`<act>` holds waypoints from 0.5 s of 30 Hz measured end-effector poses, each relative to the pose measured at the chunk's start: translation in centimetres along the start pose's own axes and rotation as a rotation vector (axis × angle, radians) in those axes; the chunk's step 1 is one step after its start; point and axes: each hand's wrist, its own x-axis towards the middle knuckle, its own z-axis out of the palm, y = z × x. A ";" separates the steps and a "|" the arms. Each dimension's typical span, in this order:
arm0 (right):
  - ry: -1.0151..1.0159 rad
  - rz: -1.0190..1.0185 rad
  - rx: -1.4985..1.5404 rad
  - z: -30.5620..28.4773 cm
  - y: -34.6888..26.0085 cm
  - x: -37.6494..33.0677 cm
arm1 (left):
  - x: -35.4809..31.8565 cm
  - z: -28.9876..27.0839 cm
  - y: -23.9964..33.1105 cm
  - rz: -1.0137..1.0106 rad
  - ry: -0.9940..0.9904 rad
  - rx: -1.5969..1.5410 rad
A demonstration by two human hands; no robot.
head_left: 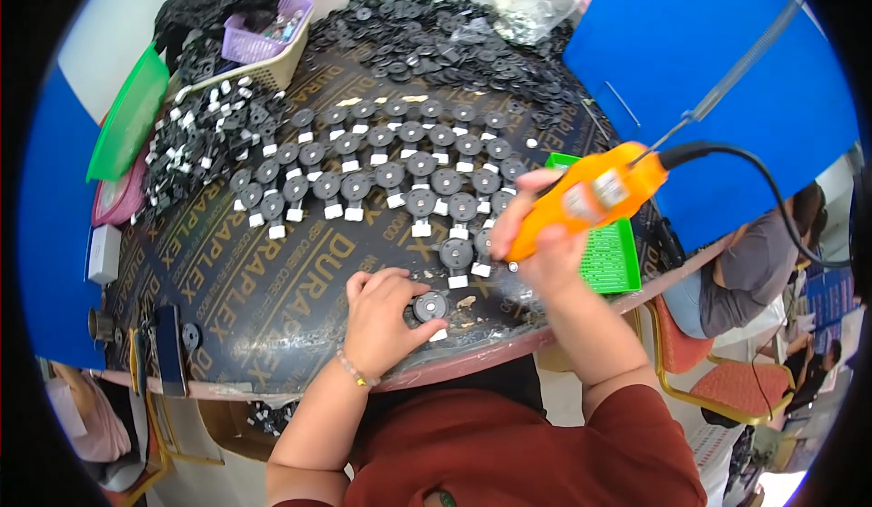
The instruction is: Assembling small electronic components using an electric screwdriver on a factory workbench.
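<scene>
My left hand (380, 318) is closed around a round black plastic part (431, 305) with a white tab, pressed on the table near its front edge. In my right hand (556, 260) is an orange electric screwdriver (592, 189), tilted with its tip down, to the right of that part. A small silvery piece (513, 268) shows at the tip; whether it is a screw I cannot tell. Ahead of my hands, similar black parts with white tabs (421, 203) lie in curved rows. Beside the screwdriver sits a green tray (621, 257), partly hidden by it.
The screwdriver hangs from a spring (745, 53), and its black cable (772, 189) loops right. Heaps of black discs (436, 44) and white-tipped black pieces (204, 134) cover the far side. A phone (170, 348) lies at left. Blue panels (699, 80) flank the table; another person (758, 266) sits right.
</scene>
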 end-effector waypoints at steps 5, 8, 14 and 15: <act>0.290 -0.083 -0.539 -10.9 -3.3 3.2 | 0.2 0.0 0.6 -0.002 0.001 0.044; 0.381 -0.080 -0.607 -15.3 -2.9 2.8 | 0.3 0.1 0.8 0.022 0.008 0.052; 0.388 -0.052 -0.557 -16.4 -1.5 1.9 | 0.4 0.0 0.9 0.018 0.016 0.054; 0.391 -0.050 -0.557 -16.4 -1.6 2.0 | 0.5 0.0 0.8 0.018 0.016 0.059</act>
